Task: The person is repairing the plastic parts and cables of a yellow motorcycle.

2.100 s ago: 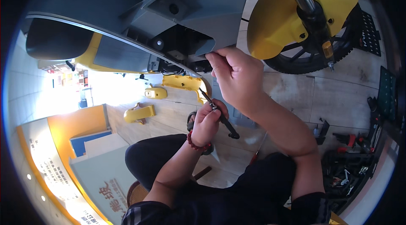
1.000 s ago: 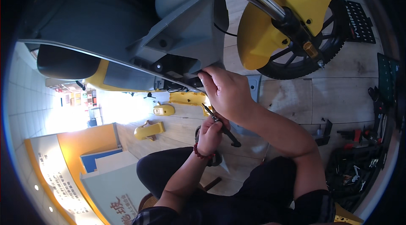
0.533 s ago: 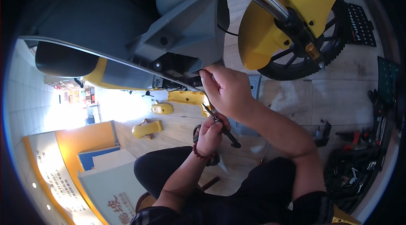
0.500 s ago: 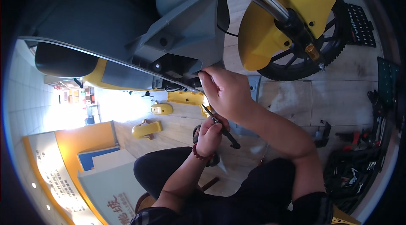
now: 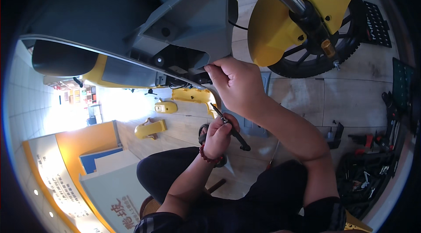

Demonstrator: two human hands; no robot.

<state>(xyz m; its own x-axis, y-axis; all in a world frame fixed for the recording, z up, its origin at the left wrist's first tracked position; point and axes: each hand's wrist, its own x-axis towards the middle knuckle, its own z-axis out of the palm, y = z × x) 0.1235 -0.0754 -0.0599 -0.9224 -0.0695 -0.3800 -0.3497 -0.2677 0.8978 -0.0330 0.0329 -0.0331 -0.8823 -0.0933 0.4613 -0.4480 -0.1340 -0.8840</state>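
My left hand (image 5: 218, 136), with a red bead bracelet at its wrist, is closed around a black screwdriver-like tool (image 5: 238, 136). Its thin shaft points up toward the scooter, and a silver collar shows at the fingers. Above it, my right hand (image 5: 239, 85) is closed in a pinch at the lower edge of the scooter's grey body panel (image 5: 193, 24). What lies between those fingertips, if anything, is hidden. Beside them a dark opening (image 5: 177, 60) in the panel shows a bright bolt head (image 5: 159, 60) inside.
The front wheel (image 5: 307, 64) under a yellow fender (image 5: 272, 35) stands at the upper right. Yellow body parts (image 5: 150, 128) lie on the tiled floor at left. An open tool case (image 5: 364, 184) sits at lower right, near a red-and-black tool (image 5: 368, 141).
The view has shifted slightly, so the scooter appears a little differently placed. Both hands keep nearly the same hold; the right stays pinched at the panel edge.
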